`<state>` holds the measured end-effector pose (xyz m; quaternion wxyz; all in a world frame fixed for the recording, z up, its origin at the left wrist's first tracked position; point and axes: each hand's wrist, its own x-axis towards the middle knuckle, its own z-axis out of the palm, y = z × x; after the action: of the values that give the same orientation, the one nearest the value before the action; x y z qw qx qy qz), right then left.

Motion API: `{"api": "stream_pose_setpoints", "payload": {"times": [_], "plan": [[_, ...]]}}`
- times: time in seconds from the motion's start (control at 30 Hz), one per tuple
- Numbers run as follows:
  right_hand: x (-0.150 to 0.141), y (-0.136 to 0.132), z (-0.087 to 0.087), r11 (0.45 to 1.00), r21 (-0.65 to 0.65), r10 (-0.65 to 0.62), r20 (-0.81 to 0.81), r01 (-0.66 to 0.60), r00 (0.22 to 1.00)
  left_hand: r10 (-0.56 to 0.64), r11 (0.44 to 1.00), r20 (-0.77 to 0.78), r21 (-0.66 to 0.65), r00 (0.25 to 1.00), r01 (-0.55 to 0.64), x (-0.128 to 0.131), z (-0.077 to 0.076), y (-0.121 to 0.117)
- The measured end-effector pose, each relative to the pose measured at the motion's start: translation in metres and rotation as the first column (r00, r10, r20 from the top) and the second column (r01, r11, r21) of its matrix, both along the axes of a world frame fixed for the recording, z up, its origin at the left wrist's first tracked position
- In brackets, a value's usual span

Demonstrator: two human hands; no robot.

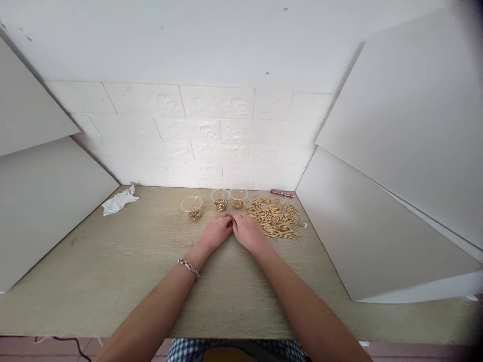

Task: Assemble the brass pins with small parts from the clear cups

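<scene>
My left hand and my right hand rest together on the wooden table, fingertips meeting at the middle. Both hands have their fingers curled in a pinch; what they hold is too small to make out. Just beyond them stand three small clear cups, each with small gold parts at the bottom. A loose pile of thin gold pins lies to the right of my right hand. A bracelet sits on my left wrist.
A crumpled white cloth lies at the table's back left. A red pen-like item lies against the back wall. White panels close in both sides, and a white brick-patterned wall stands behind.
</scene>
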<state>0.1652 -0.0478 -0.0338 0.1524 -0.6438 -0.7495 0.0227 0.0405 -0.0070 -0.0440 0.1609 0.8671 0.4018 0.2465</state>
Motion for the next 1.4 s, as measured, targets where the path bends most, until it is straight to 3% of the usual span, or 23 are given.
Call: {"api": "stream_pose_setpoints", "payload": {"times": [0.23, 0.6, 0.77, 1.4], "plan": [[0.001, 0.0, -0.001, 1.0, -0.005, 0.01, 0.005, -0.01, 1.0, 0.004, 0.998, 0.034, -0.056, 0.999, -0.002, -0.001, 0.0, 0.001], [0.002, 0.002, -0.006, 0.999, -0.008, 0.042, -0.036, -0.042, 0.998, -0.023, 1.0, 0.004, 0.01, 1.0, 0.023, -0.004, -0.004, 0.005], [0.002, 0.003, -0.007, 0.997, -0.011, 0.081, 0.031, -0.081, 0.996, -0.035, 0.999, -0.003, -0.013, 0.999, 0.035, -0.005, -0.003, 0.006], [-0.001, 0.007, 0.005, 0.987, -0.107, 0.135, 0.103, -0.124, 0.985, -0.009, 0.994, -0.014, -0.105, 1.0, 0.007, -0.007, -0.001, 0.01]]}}
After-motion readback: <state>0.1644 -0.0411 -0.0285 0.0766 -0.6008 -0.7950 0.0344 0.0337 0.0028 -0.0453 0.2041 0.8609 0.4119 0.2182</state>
